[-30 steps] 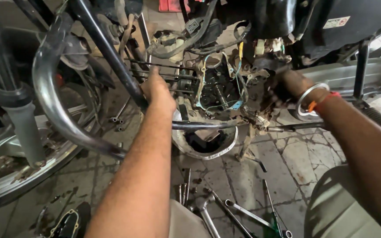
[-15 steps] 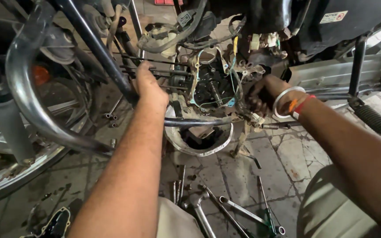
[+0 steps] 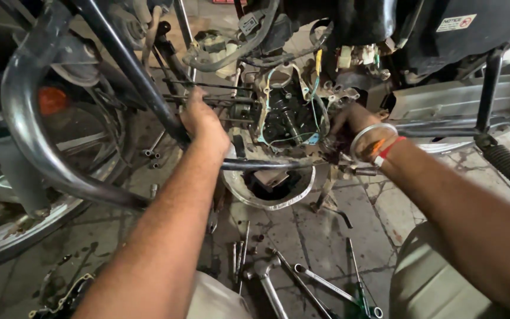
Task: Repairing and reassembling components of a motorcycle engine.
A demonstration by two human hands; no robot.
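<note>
**A:** Status on the fingers?

**B:** Left hand (image 3: 205, 121): fingers curled forward, back of the hand to the camera, up against the long thin studs (image 3: 208, 85) just beside the black frame tube (image 3: 131, 65). Can't tell if they grip a stud or only rest there. Right hand (image 3: 349, 121): fingers are tucked in at the right edge of the open engine case (image 3: 287, 118) and hidden by the wrist. Can't tell how far open they are, or whether they hold anything.

**A:** Where's the case?

**B:** On the motorcycle, between the two hands, with its side uncovered, internals showing and wires draped across the front.

**A:** Step?

**B:** My read is hands-on work at the bare case, one hand on each side and no tool visible in either. Any further move in there calls for working by feel around the wires and studs, because the space is tight.

**A:** Counts?

**B:**
- Hands: two, both the person's own.
- Studs: at least two, running sideways, maybe a third.
- On the right wrist: one metal bangle (image 3: 373, 139) and one red thread band (image 3: 388, 152).
- On the floor (image 3: 361, 218) under the engine: one round metal cover (image 3: 270, 186).
- Nearer the knees: about three spanners (image 3: 320, 283) and one green-handled screwdriver (image 3: 358, 283), with smaller bits too jumbled to count.
- Far right: one footpeg (image 3: 509, 165).
- Left: one chrome crash guard (image 3: 25, 118).
</note>
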